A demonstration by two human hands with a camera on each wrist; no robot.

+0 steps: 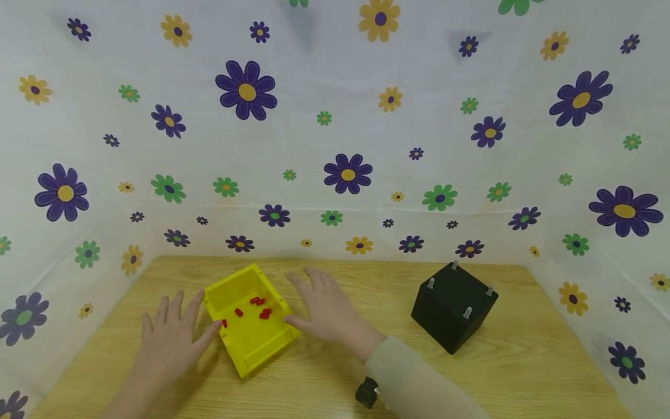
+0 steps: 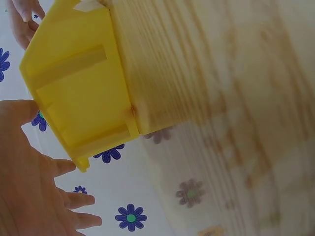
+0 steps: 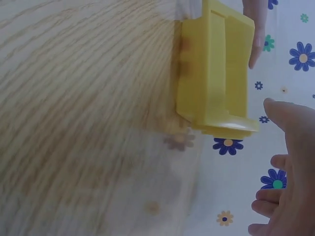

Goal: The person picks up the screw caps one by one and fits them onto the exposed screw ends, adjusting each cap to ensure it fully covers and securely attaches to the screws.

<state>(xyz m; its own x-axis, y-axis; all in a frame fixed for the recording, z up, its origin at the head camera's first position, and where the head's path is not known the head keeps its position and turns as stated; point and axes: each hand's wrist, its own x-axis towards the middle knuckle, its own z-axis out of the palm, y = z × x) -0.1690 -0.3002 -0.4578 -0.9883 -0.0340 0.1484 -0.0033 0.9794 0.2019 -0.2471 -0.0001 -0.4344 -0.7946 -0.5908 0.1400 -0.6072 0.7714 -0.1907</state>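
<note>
In the head view a yellow open-fronted bin (image 1: 251, 343) sits angled on the table, left of the middle. Several small red pieces (image 1: 239, 312) lie scattered inside it. My left hand (image 1: 170, 334) is at the bin's left side with fingers spread, thumb and index tip by the rim; in the left wrist view its thumb (image 2: 24, 110) seems to touch the bin (image 2: 74, 93). Over on the right side, my right hand (image 1: 327, 308) hovers with fingers loosely extended and holds nothing. A gap shows between that hand (image 3: 295, 162) and the bin (image 3: 214, 73) in the right wrist view.
A black cube-shaped block (image 1: 452, 308) with small grey pegs at its top corners stands to the right. Near the right sleeve lies a small black object (image 1: 366, 393), partly hidden. A flower-patterned white cloth (image 1: 293, 145) surrounds the wooden table (image 1: 345, 273) at the back and sides.
</note>
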